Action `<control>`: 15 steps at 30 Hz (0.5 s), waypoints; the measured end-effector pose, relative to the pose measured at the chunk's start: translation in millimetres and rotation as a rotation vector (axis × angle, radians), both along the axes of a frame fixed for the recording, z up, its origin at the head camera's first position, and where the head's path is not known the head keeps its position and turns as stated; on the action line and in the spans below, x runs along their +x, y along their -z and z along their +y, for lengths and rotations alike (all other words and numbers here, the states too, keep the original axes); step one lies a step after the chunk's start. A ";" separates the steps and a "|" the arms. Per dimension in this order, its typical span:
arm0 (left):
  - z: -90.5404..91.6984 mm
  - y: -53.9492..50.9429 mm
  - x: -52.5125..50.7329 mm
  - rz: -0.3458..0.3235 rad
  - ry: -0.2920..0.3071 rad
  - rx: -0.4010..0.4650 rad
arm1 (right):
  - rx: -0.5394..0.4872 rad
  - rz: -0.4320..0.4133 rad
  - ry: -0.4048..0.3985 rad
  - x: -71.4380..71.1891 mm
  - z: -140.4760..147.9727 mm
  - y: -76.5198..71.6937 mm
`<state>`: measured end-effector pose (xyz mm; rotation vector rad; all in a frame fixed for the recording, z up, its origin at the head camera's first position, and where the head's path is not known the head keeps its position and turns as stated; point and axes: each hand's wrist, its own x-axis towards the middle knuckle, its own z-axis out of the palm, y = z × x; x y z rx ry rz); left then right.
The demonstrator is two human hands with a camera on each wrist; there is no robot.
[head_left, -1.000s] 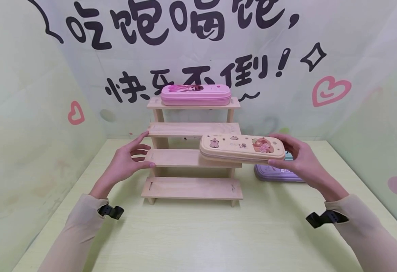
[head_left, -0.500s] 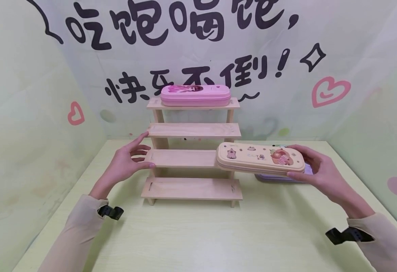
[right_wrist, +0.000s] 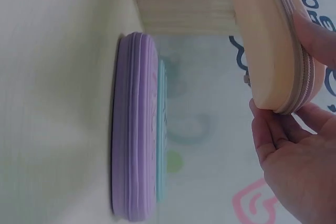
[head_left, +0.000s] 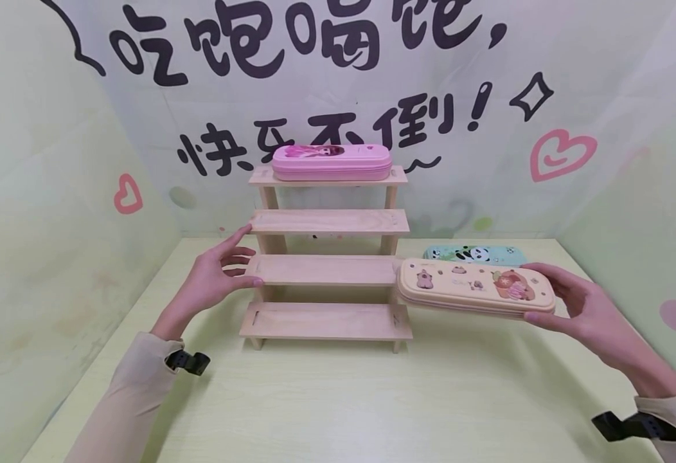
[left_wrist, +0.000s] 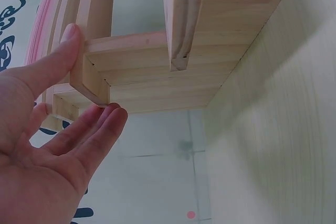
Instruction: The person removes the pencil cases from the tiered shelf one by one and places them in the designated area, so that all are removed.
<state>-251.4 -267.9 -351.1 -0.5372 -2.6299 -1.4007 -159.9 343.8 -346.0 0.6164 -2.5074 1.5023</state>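
Toward the right of the head view, my right hand (head_left: 587,315) grips one end of a cream pencil case (head_left: 477,289), thumb on the near side and fingers behind. The case is held in the air, slightly tilted, its zipper visible in the right wrist view. My left hand (head_left: 213,276) holds the left end of a stepped wooden rack (head_left: 326,321), thumb and fingers against the ends of its middle boards. A pink pencil case (head_left: 332,164) lies on the rack's top step. The steps below it are bare.
A teal pencil case (head_left: 506,254) with a panda print lies on the table (head_left: 338,399), right of the rack. Beside it is a purple pencil case (right_wrist: 135,129), hidden in the head view. A printed backdrop (head_left: 488,193) stands behind.
My right hand has carried the cream pencil case rightward and down, away from the rack's steps. The left hand stays on the rack.
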 end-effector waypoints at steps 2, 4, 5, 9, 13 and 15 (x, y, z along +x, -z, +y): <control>-0.1 -0.2 -0.1 0.000 -0.001 -0.001 | -0.006 -0.003 -0.006 1.9 6.9 2.0; -0.5 -0.5 0.3 0.001 -0.001 -0.004 | -0.028 -0.005 -0.011 3.1 14.0 4.7; -0.7 -0.6 0.5 0.001 -0.001 -0.002 | -0.041 -0.006 -0.014 3.8 17.5 6.1; -0.8 -0.2 0.2 -0.007 0.002 0.009 | -0.052 -0.018 -0.007 6.1 32.0 13.4; -1.0 0.8 -0.8 -0.015 0.003 0.018 | 0.005 -0.034 -0.012 9.0 45.9 21.6; -1.1 0.9 -1.3 -0.016 0.001 0.019 | 0.034 -0.052 0.003 10.4 51.6 25.4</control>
